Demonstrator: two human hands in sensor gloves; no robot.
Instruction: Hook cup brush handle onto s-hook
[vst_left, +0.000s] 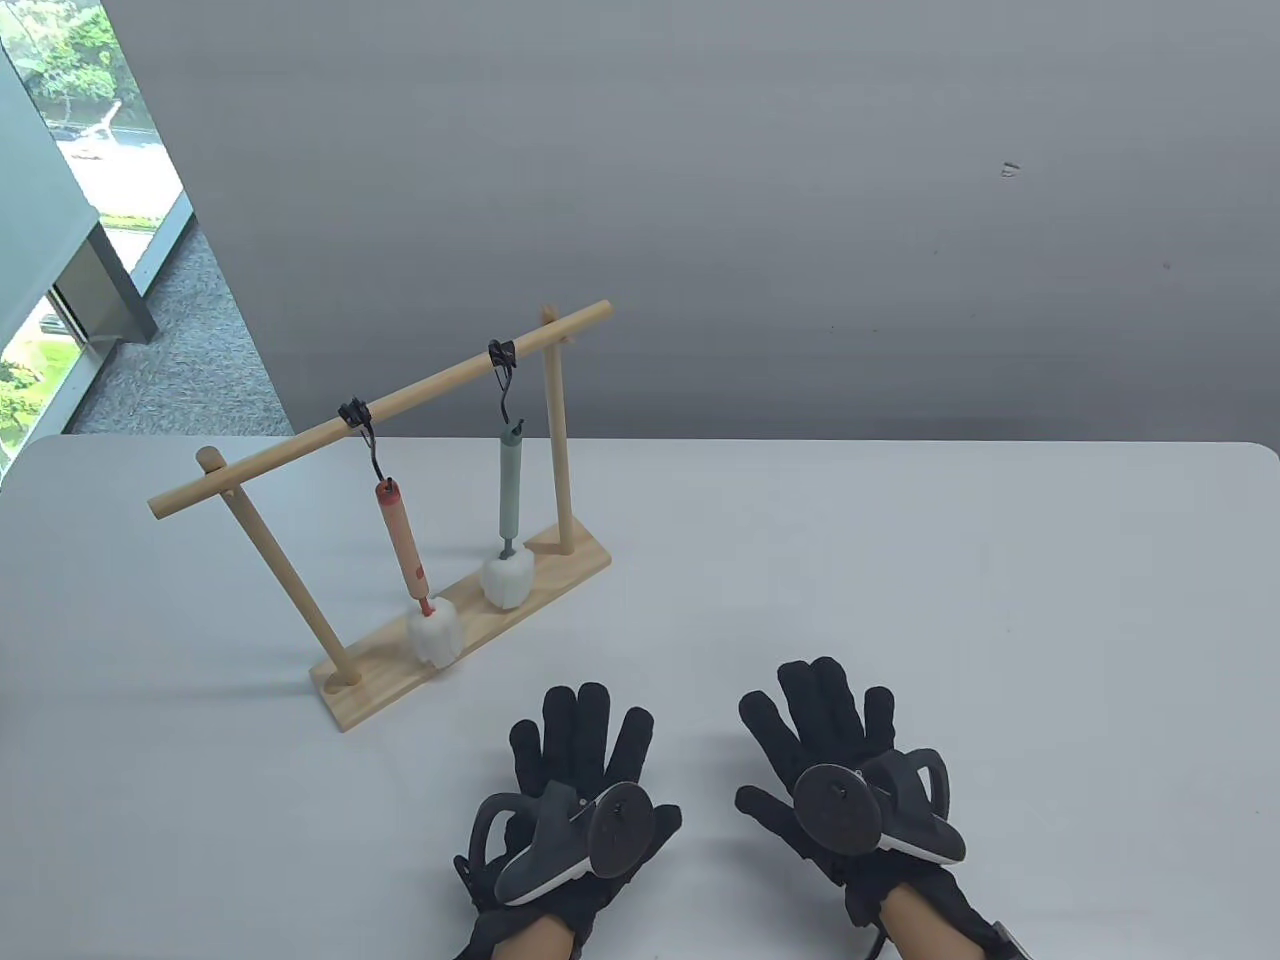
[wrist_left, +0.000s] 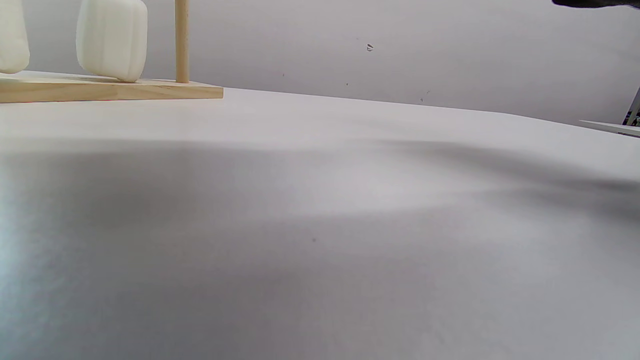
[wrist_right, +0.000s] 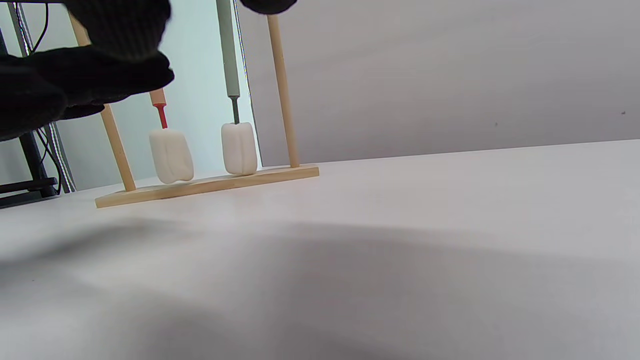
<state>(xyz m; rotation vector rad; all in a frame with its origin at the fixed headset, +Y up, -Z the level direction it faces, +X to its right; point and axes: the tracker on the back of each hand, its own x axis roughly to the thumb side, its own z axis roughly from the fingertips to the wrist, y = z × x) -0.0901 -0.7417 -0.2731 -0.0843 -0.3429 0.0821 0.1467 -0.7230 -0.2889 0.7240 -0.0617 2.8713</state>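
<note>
A wooden rack (vst_left: 380, 412) stands on the white table at the left. Two black s-hooks hang from its bar. A red-handled cup brush (vst_left: 402, 540) hangs from the left s-hook (vst_left: 368, 448), its white sponge head (vst_left: 434, 632) near the base. A green-handled cup brush (vst_left: 511, 490) hangs from the right s-hook (vst_left: 505, 385), its sponge head (vst_left: 506, 579) at the base. Both brushes also show in the right wrist view (wrist_right: 171, 155) (wrist_right: 239, 147). My left hand (vst_left: 580, 740) and right hand (vst_left: 820, 710) lie flat and open on the table in front of the rack, holding nothing.
The rack's wooden base (vst_left: 560, 565) lies diagonally, its near end close to my left hand. A grey wall stands behind the table. A window is at the far left.
</note>
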